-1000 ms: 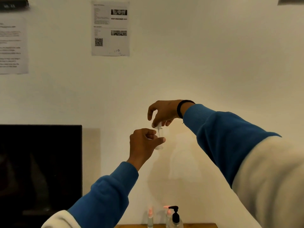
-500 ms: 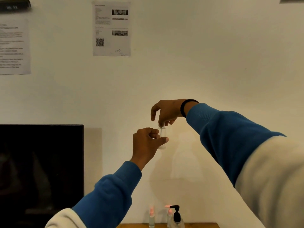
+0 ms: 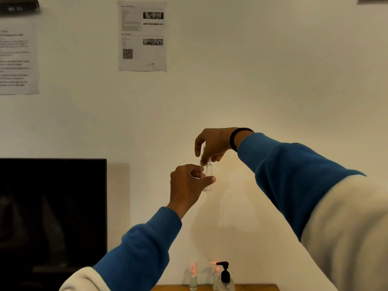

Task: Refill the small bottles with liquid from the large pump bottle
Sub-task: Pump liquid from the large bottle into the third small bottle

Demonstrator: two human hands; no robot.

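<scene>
Left hand: the left hand (image 3: 189, 182) is raised in front of the wall, fingers curled, thumb out toward 3 o'clock; thumb and fingers pinch the body of a small clear bottle (image 3: 208, 177).
Right hand: the right hand (image 3: 212, 147) sits at 12 o'clock from the bottle, palm down, fingertips (image 3: 203, 162) bunched on the bottle's top. Cannot tell whether they hold a cap or only touch the neck; the spot is blurred.
Small clear bottle: upright, held in the air between both hands, well above the shelf. Contents cannot be told.
Wristband: a black wristband (image 3: 233, 139) sits on the right wrist, just beside the blue sleeve (image 3: 294, 177).
Shelf: a wooden shelf (image 3: 258, 287) shows at 6 o'clock, at the bottom edge.
Pump bottle: a clear pump bottle (image 3: 225, 280) with a black pump head stands on the shelf.
Other small bottles: two small bottles with pink tops (image 3: 193, 278) (image 3: 216, 277) stand at 9 o'clock from the pump bottle, the nearer one just beside it.
Screen: a dark screen (image 3: 52, 217) at 8 o'clock.
Wall: two printed sheets (image 3: 142, 36) (image 3: 17, 57) hang at 11 o'clock.
</scene>
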